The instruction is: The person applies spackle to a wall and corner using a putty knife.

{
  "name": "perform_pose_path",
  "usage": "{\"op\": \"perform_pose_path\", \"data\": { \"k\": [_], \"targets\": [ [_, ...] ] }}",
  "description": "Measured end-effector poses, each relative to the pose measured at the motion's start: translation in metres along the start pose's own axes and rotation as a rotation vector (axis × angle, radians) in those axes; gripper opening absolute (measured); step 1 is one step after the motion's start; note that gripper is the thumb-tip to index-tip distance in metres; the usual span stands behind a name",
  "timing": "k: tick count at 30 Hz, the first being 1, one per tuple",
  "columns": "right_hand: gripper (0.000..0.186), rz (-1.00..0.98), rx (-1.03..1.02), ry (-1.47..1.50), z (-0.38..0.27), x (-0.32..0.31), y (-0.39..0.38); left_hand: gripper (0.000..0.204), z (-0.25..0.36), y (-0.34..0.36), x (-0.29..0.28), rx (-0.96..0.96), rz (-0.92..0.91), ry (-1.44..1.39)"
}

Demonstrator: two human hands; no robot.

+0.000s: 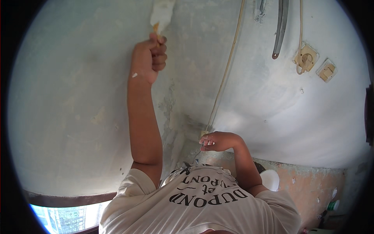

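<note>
Head view: a person before a corner of pale, patchy walls, arms bent differently.
Left hand (pixel 151 58): raised high, closed around the orange handle (pixel 156 27) of a tool (pixel 162 14); a white smear marks the wrist.
Tool: at the upper edge, cut off by it, broad white end upward, in front of the left wall (pixel 78 97); I cannot tell whether they touch.
Right hand (pixel 220 141): before the shirt (pixel 202 214), wrist bent, fingers curled and smeared white; whether it grips anything I cannot tell.
Cable (pixel 228 58): runs down the right wall (pixel 269 93) toward the right hand.
Sockets (pixel 327 71): two, upper right; the left one bears a plug (pixel 306 60).
Metal strip (pixel 281 29): left of the sockets.
Window (pixel 66 218): bright, lower left.
</note>
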State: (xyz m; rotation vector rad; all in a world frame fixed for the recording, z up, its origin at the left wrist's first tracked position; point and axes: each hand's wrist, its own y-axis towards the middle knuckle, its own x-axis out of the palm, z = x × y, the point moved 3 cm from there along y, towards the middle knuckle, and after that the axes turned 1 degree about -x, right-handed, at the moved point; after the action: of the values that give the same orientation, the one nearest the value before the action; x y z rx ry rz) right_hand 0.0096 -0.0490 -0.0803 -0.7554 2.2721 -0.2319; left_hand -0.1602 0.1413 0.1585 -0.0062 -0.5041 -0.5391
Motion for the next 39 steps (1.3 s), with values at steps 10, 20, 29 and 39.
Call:
{"op": "perform_pose_path", "data": {
  "k": [10, 20, 29, 39],
  "targets": [
    [0.057, -0.043, 0.059, 0.054, 0.009, 0.014, -0.006, 0.015, -0.217, -0.004, -0.088, -0.493, 0.276, -0.021],
    [0.045, 0.167, 0.243, 0.439, 0.001, 0.015, 0.028, 0.02, -0.304, -0.078, -0.1, -0.64, 0.282, 0.052],
    [0.038, 0.643, 0.016, 0.721, -0.055, -0.028, 0.039, 0.014, -0.207, -0.098, -0.018, -0.331, 0.251, 0.018],
    [0.024, 0.931, -0.21, 0.823, -0.082, -0.038, 0.038, 0.031, -0.196, -0.09, -0.019, -0.055, 0.178, 0.23]
  ]
}}
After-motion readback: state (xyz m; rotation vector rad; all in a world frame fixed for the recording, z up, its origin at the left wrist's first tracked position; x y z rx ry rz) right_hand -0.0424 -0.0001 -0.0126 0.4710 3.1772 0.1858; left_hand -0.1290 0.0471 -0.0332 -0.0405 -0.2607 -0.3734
